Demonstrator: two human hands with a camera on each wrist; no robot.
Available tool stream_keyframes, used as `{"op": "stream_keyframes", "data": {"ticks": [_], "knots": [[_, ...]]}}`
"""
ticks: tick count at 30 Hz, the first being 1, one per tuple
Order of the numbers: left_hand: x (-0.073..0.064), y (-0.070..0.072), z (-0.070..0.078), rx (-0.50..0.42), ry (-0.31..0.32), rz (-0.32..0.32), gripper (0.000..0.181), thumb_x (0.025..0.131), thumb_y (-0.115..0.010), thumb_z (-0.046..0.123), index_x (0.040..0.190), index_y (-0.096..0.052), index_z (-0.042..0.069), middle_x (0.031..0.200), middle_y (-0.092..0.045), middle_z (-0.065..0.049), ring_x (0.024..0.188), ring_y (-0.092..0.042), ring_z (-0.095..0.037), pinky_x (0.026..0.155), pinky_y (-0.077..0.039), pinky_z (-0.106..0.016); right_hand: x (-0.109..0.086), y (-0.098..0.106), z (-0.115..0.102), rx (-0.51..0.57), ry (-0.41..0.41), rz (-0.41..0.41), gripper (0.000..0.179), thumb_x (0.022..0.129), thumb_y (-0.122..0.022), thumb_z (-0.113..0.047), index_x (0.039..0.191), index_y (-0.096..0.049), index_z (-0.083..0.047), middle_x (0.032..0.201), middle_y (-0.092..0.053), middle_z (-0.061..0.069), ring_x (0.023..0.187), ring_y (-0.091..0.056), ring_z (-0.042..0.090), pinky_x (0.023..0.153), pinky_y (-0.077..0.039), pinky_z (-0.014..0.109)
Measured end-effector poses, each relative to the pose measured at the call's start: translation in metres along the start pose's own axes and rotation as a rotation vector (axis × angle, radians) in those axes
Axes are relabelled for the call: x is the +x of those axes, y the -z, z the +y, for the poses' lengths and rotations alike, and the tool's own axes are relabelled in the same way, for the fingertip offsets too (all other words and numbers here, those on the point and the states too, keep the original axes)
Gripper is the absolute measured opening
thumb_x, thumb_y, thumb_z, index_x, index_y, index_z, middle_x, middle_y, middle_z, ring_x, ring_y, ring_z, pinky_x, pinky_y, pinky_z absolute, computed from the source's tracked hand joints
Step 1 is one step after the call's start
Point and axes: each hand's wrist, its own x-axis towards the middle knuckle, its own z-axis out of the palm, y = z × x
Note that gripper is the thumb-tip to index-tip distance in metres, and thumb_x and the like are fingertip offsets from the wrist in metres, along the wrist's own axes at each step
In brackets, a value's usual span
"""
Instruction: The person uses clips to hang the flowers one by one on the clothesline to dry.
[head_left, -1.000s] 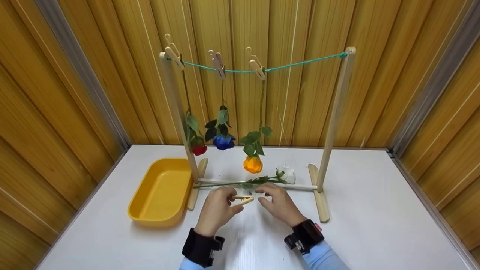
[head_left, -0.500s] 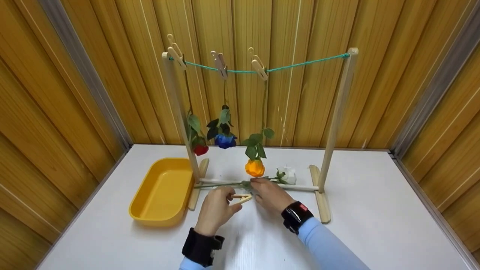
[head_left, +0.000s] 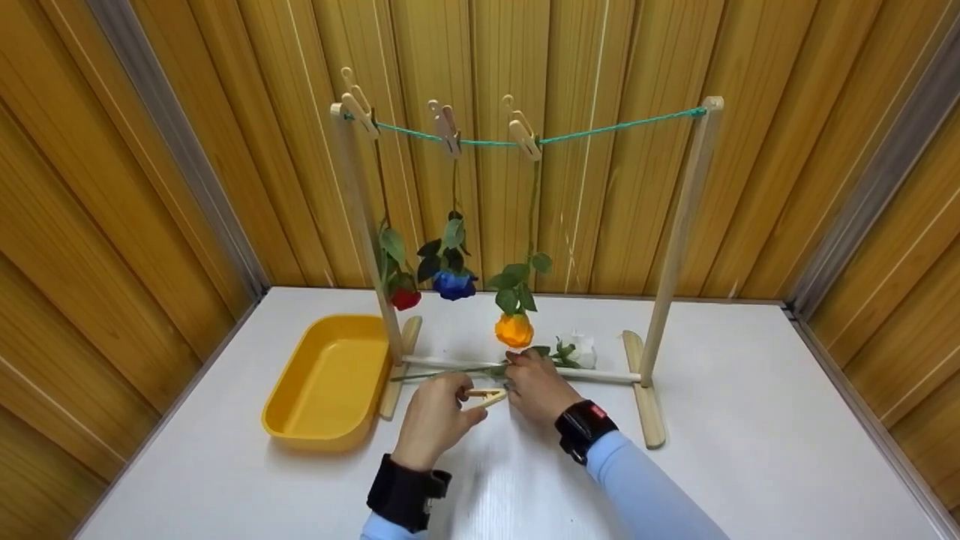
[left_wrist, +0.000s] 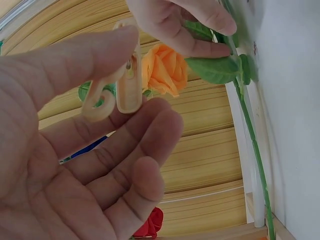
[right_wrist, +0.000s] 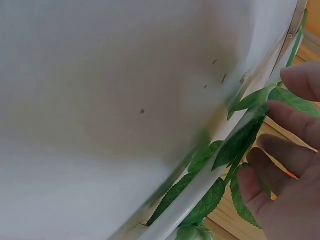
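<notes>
My left hand pinches a light wooden-coloured clothespin between thumb and fingers; its hooked end shows in the left wrist view. My right hand reaches to the leafy stem of a white rose lying along the rack's bottom bar. In the right wrist view its thumb and fingers stand apart around the green leaves, the index fingertip touching one. The other clothespins hold a red rose, a blue rose and an orange rose head-down from the green cord.
A wooden rack carries the cord between two posts, with flat feet on the white table. To the left, beside the left post, stands a yellow basin. Wood-patterned panels enclose the back and sides.
From beside the clothespin, my right hand has moved forward to the white rose's stem and leaves. The left hand still holds its clothespin in nearly the same place.
</notes>
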Motion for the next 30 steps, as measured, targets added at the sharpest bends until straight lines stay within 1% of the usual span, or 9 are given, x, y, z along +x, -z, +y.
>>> {"op": "stream_keyframes", "data": {"ticks": [3, 5, 8, 11, 14, 17, 21, 27, 30], "knots": [[0.000, 0.000, 0.000, -0.001, 0.007, -0.006, 0.024, 0.075, -0.092, 0.012, 0.090, -0.075, 0.007, 0.082, -0.069, -0.002, 0.074, -0.062, -0.014, 0.065, -0.054, -0.031, 0.000, 0.001, 0.000, -0.027, 0.003, -0.030, 0.007, 0.089, -0.071, -0.008, 0.091, -0.075, -0.002, 0.132, -0.067, 0.019, 0.118, -0.055, 0.044, 0.092, -0.044, 0.058], [0.000, 0.000, 0.000, -0.001, 0.007, -0.005, 0.024, 0.074, -0.092, 0.012, 0.089, -0.075, 0.007, 0.081, -0.068, -0.001, 0.074, -0.062, -0.014, 0.065, -0.054, -0.031, 0.000, 0.002, 0.000, -0.041, 0.002, -0.040, 0.009, 0.090, -0.072, -0.009, 0.094, -0.077, -0.004, 0.131, -0.068, 0.017, 0.120, -0.056, 0.041, 0.093, -0.044, 0.056], [-0.001, 0.000, 0.000, 0.002, -0.010, 0.006, 0.024, 0.073, -0.093, 0.011, 0.088, -0.074, 0.006, 0.080, -0.068, -0.002, 0.073, -0.062, -0.014, 0.065, -0.053, -0.031, -0.001, 0.002, 0.001, -0.081, 0.018, -0.029, 0.011, 0.092, -0.074, -0.011, 0.099, -0.079, -0.004, 0.129, -0.068, 0.015, 0.121, -0.059, 0.038, 0.095, -0.046, 0.056], [-0.002, 0.000, -0.001, 0.013, -0.044, 0.026, 0.024, 0.072, -0.093, 0.010, 0.085, -0.073, 0.006, 0.079, -0.068, -0.003, 0.072, -0.061, -0.014, 0.063, -0.052, -0.030, -0.003, 0.002, 0.002, -0.139, 0.052, -0.006, 0.012, 0.093, -0.074, -0.012, 0.100, -0.079, -0.004, 0.126, -0.070, 0.014, 0.115, -0.065, 0.033, 0.091, -0.050, 0.053], [-0.002, 0.000, -0.001, 0.021, -0.057, 0.036, 0.024, 0.071, -0.093, 0.010, 0.083, -0.072, 0.007, 0.078, -0.068, -0.005, 0.071, -0.060, -0.013, 0.062, -0.050, -0.029, -0.004, 0.001, 0.003, -0.188, 0.082, 0.017, 0.011, 0.092, -0.074, -0.012, 0.099, -0.079, -0.004, 0.121, -0.071, 0.012, 0.108, -0.068, 0.030, 0.085, -0.050, 0.049], [-0.003, 0.000, -0.001, 0.018, -0.058, 0.039, 0.024, 0.071, -0.093, 0.009, 0.082, -0.072, 0.007, 0.078, -0.068, -0.005, 0.071, -0.060, -0.013, 0.062, -0.050, -0.028, -0.006, 0.000, 0.003, -0.221, 0.091, 0.022, 0.010, 0.092, -0.074, -0.011, 0.097, -0.079, -0.004, 0.119, -0.072, 0.012, 0.105, -0.068, 0.029, 0.081, -0.047, 0.044], [-0.003, 0.001, -0.001, 0.011, -0.049, 0.032, 0.023, 0.072, -0.093, 0.009, 0.084, -0.073, 0.007, 0.078, -0.067, -0.002, 0.072, -0.061, -0.013, 0.063, -0.051, -0.028, -0.007, 0.000, 0.002, -0.256, 0.098, 0.026, 0.008, 0.091, -0.075, -0.010, 0.092, -0.080, -0.004, 0.118, -0.073, 0.010, 0.103, -0.066, 0.029, 0.079, -0.045, 0.043], [-0.003, 0.001, 0.000, 0.003, -0.044, 0.022, 0.024, 0.073, -0.093, 0.009, 0.086, -0.073, 0.005, 0.079, -0.067, -0.003, 0.072, -0.061, -0.013, 0.063, -0.051, -0.028, -0.009, 0.003, -0.003, -0.347, 0.138, 0.049, 0.006, 0.085, -0.077, -0.010, 0.081, -0.078, -0.007, 0.104, -0.076, 0.004, 0.089, -0.061, 0.024, 0.075, -0.044, 0.040], [-0.003, 0.001, 0.001, 0.002, -0.043, 0.018, 0.024, 0.073, -0.093, 0.009, 0.087, -0.073, 0.004, 0.079, -0.068, -0.004, 0.072, -0.061, -0.014, 0.064, -0.051, -0.029, -0.010, 0.007, -0.007, -0.353, 0.150, 0.053, 0.006, 0.084, -0.077, -0.010, 0.080, -0.077, -0.007, 0.101, -0.076, 0.004, 0.086, -0.060, 0.024, 0.074, -0.044, 0.040]]}}
